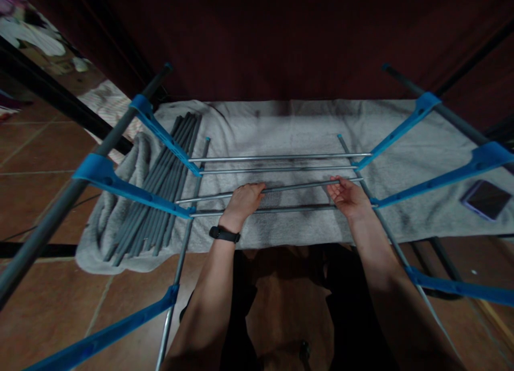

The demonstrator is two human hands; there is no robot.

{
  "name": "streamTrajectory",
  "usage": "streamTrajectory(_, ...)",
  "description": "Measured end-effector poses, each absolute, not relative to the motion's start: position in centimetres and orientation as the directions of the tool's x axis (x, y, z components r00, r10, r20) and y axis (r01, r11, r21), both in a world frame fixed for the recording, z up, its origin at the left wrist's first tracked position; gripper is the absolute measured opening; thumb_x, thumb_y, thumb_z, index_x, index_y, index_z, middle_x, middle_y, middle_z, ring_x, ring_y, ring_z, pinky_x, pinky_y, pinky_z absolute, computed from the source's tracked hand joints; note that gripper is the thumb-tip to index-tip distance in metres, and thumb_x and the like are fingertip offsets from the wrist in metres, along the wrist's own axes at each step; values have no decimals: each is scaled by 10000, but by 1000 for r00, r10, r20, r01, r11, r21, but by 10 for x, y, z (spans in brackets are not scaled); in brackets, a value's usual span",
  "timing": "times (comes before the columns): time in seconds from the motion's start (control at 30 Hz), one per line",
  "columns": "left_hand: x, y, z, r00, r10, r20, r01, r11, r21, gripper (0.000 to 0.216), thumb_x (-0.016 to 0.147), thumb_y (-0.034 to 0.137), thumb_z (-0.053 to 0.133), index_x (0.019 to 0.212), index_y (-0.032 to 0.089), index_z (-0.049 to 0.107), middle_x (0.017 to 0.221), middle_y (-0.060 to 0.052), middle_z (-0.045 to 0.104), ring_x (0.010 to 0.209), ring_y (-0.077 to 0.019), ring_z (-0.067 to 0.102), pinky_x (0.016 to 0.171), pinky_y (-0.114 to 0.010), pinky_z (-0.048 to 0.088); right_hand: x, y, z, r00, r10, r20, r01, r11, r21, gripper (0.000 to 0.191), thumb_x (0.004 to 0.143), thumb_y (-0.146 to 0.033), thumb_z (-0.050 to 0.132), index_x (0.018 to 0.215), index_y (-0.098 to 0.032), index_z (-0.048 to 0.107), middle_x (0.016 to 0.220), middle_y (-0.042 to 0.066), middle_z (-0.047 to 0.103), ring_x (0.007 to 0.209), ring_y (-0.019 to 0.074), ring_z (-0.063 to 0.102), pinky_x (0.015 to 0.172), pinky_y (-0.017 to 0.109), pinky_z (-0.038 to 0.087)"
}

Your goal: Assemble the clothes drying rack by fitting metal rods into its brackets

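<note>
Both my hands are on one thin grey metal rod (pixel 297 187) that lies crosswise between the two sides of a rack frame. My left hand (pixel 246 198), with a black band at the wrist, wraps over the rod left of its middle. Toward the right end, my right hand (pixel 347 195) pinches it between thumb and fingers, palm turned up. Several similar rods run across the frame, including a front crossbar (pixel 289 209) just below and a far crossbar (pixel 281 158). Blue plastic brackets, such as the left bracket (pixel 132 191) and right bracket (pixel 425 186), join the crossbars to grey side poles.
A pile of loose grey tubes (pixel 160 186) lies at left on a grey blanket (pixel 273 127). A phone (pixel 486 199) rests on the blanket at right. Slanting side poles (pixel 108 141) rise on both sides. A dark red curtain (pixel 273 44) hangs behind.
</note>
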State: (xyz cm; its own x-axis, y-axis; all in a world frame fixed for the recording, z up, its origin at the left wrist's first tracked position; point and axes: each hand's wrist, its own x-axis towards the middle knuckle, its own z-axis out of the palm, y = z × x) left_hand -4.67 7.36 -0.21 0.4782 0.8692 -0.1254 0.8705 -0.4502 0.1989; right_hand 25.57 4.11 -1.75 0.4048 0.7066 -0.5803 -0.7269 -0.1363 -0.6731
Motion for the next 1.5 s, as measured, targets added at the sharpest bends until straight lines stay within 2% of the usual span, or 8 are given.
streamTrajectory(0.27, -47, 73, 1, 453, 880, -142, 885, -425, 191, 298, 998, 272, 443, 1210, 231, 648, 1067, -85, 748, 1017, -225, 697, 909, -328, 507, 258, 41, -20, 389, 718, -578, -730, -142, -668, 194, 891, -47, 526, 819, -193, 632, 745, 5, 719, 663, 97, 692, 680, 221, 628)
streamTrajectory(0.57, -51, 76, 3, 457, 881, -121, 865, -408, 291, 258, 942, 246, 574, 1185, 222, 658, 1125, -67, 741, 1074, -218, 678, 929, -297, 496, 261, 42, -17, 459, 684, -567, -720, -88, -688, 202, 962, -97, 516, 816, -190, 620, 707, -23, 700, 615, 70, 674, 668, 190, 616)
streamTrajectory(1.1, -54, 76, 7, 450, 893, -30, 852, -419, 313, 211, 946, 261, 574, 1140, 228, 650, 1058, -55, 732, 1016, -220, 674, 899, -306, 493, 270, 40, -11, 496, 650, -576, -719, -65, -692, 212, 956, -98, 505, 786, -190, 593, 658, -34, 664, 540, 71, 640, 580, 180, 596)
streamTrajectory(1.5, -54, 77, 6, 453, 891, -19, 870, -437, 226, 263, 998, 325, 491, 1181, 219, 647, 1078, -81, 739, 1002, -224, 686, 886, -319, 492, 276, 41, -15, 494, 664, -562, -723, -46, -689, 255, 965, -69, 438, 804, -182, 601, 723, -18, 688, 624, 75, 678, 634, 197, 615)
